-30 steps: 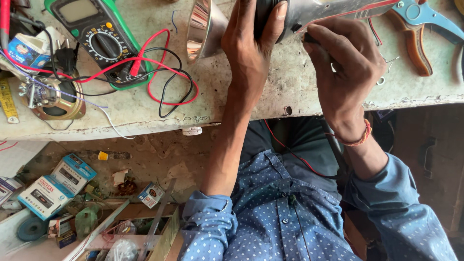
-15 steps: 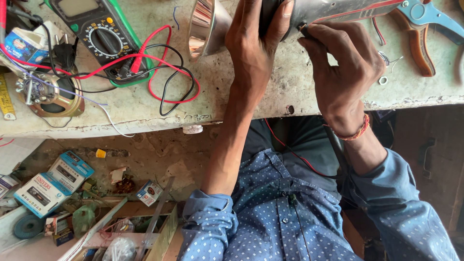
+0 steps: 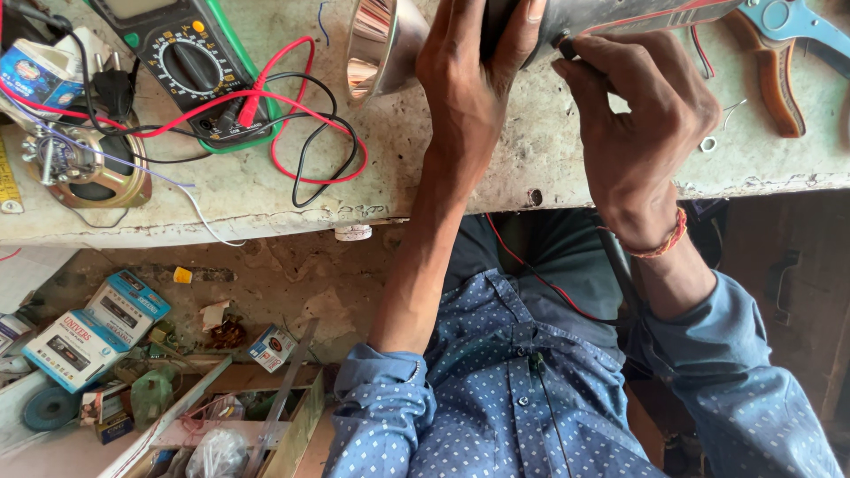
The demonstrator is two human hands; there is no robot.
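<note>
At the top centre of the frame, a person in a blue dotted shirt works on a dark-bodied torch laid across a worn, pale workbench. The left hand is wrapped around the torch body, fingers curled over it, just beside the shiny cone-shaped reflector that flares toward the upper left. The right hand, a red thread band at its wrist, is closed with its fingertips pinched against the underside of the torch body; what they press there is too small to tell. At upper left lies a multimeter with a green edge, its red and black leads looping across the bench. Left of it sits a bare loudspeaker. A pair of pliers with brown and blue handles lies at upper right, near a small washer. Below the bench edge, at lower left, small cardboard boxes and a wooden tray of odds and ends rest on the dusty floor.
</note>
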